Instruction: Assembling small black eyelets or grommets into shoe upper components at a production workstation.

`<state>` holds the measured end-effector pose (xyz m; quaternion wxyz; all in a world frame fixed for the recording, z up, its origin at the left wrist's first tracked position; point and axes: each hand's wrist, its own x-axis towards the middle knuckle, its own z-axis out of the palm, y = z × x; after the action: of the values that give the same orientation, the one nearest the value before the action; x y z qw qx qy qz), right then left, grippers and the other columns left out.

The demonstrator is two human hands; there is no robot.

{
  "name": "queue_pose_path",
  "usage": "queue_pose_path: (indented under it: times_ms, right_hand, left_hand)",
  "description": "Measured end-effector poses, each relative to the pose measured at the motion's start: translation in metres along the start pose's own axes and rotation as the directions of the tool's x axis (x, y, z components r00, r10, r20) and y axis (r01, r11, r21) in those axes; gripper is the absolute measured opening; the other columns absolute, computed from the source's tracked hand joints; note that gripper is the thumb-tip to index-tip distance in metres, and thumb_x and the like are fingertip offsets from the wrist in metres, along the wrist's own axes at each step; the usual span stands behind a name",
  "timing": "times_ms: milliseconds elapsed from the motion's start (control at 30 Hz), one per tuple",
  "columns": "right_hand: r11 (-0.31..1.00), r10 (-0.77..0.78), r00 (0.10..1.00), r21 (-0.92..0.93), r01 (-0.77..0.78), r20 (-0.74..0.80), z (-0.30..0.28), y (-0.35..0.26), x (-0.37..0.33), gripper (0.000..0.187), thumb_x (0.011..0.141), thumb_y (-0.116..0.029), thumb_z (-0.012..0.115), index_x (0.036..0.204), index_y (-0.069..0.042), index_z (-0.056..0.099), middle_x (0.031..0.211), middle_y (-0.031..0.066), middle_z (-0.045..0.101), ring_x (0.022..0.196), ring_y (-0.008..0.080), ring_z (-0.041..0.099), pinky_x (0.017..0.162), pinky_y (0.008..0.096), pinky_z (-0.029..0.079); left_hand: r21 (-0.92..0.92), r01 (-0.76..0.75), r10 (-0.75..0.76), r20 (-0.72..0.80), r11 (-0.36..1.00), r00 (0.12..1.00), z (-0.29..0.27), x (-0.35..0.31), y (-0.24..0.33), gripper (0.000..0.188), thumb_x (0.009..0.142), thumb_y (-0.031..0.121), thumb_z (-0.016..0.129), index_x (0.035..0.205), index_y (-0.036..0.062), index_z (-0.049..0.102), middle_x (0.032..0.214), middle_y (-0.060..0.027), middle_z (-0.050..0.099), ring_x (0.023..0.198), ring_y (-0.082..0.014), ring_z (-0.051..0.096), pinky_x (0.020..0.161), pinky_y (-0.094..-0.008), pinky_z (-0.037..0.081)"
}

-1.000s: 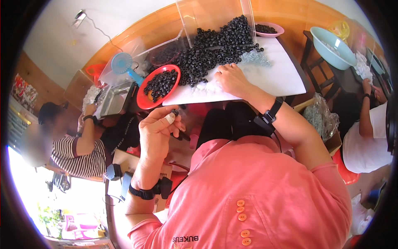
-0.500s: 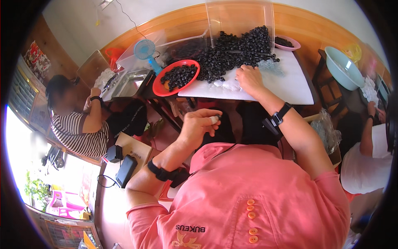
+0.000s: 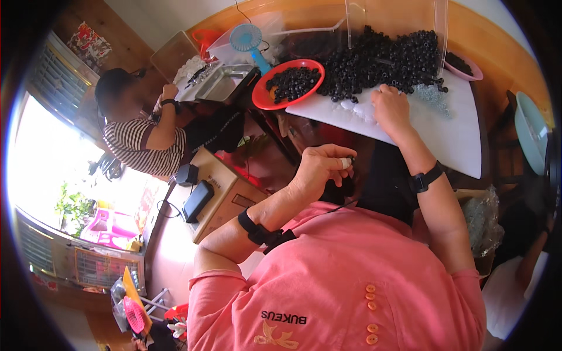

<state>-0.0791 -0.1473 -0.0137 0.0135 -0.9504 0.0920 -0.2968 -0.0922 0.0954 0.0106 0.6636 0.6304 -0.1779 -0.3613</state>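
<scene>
My left hand (image 3: 325, 169) is raised before my body, thumb and fingers pinched on a small black part (image 3: 351, 159). A white wrap shows on one of its fingers. My right hand (image 3: 391, 111) rests at the white board (image 3: 459, 137), fingers bent down beside a few small white pieces (image 3: 360, 111). Its fingertips are partly hidden, and I cannot make out what is between them. Just beyond lies a large heap of small black ring-shaped parts (image 3: 380, 61). Right of that hand is a loose patch of small clear bluish pieces (image 3: 432, 98).
A red dish (image 3: 257, 96) of black parts stands left of the heap, near a blue fan (image 3: 246, 38). A pink bowl (image 3: 477, 74) is at the right, a pale blue basin (image 3: 530, 134) farther out. A person in stripes (image 3: 143, 134) works at a metal tray (image 3: 225, 82).
The whole view has swung, so the table and people sit farther right in the picture. My left hand keeps its pinch; my right hand stays by the white pieces at the board.
</scene>
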Motion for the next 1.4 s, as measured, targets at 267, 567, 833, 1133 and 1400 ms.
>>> queue_pose_path:
  times_ms: [267,567,833,1133,1400]
  right_hand:
    - [0.978,0.194,0.977,-0.058,-0.200,-0.086,0.011,-0.010,0.002,0.014,0.082,-0.010,0.057,0.087,-0.009,0.070,0.098,0.0070,0.067,0.099,0.0269,0.062,0.083,0.0456,0.045]
    - [0.993,0.089,0.993,-0.067,-0.094,-0.078,0.011,-0.002,0.000,0.012,0.079,-0.011,0.059,0.084,-0.009,0.070,0.094,0.0073,0.066,0.093,0.0266,0.062,0.081,0.0459,0.043]
    - [0.965,0.122,0.982,-0.213,-0.151,-0.143,0.008,-0.007,-0.004,0.019,0.081,-0.026,0.067,0.085,-0.008,0.069,0.091,0.0075,0.065,0.091,0.0259,0.060,0.080,0.0433,0.040]
    - [0.989,-0.017,0.993,-0.146,0.000,-0.114,0.006,-0.006,-0.003,0.012,0.078,-0.017,0.070,0.078,-0.008,0.063,0.086,0.0061,0.059,0.087,0.0261,0.058,0.076,0.0397,0.039]
    - [0.990,0.027,0.994,-0.136,-0.042,-0.108,0.007,-0.008,-0.002,0.011,0.078,-0.017,0.070,0.077,-0.008,0.063,0.086,0.0057,0.059,0.088,0.0259,0.057,0.076,0.0403,0.039]
  left_hand:
    - [-0.017,-0.022,0.020,-0.109,1.000,0.994,0.004,-0.014,0.002,0.024,0.089,0.003,0.066,0.111,-0.0064,0.067,0.088,-0.0124,0.067,0.071,-0.0141,0.064,0.054,-0.0244,0.051]
    - [0.006,-0.003,0.003,0.021,1.000,1.000,-0.009,0.018,0.008,0.026,0.090,0.004,0.064,0.113,-0.0079,0.065,0.087,-0.0123,0.066,0.071,-0.0151,0.063,0.055,-0.0257,0.051]
    - [-0.227,0.004,0.034,0.167,0.974,0.985,-0.011,0.060,0.012,0.024,0.090,0.002,0.063,0.111,-0.0087,0.064,0.086,-0.0112,0.066,0.069,-0.0142,0.061,0.053,-0.0239,0.050]
    - [-0.390,0.035,0.068,0.247,0.920,0.967,-0.029,0.098,0.016,0.023,0.094,0.000,0.055,0.113,-0.0100,0.062,0.088,-0.0157,0.066,0.071,-0.0194,0.062,0.054,-0.0274,0.050]
    - [-0.407,-0.049,0.131,0.178,0.912,0.975,-0.021,0.115,0.015,0.021,0.093,-0.001,0.057,0.111,-0.0098,0.063,0.088,-0.0158,0.066,0.071,-0.0181,0.062,0.055,-0.0272,0.050]
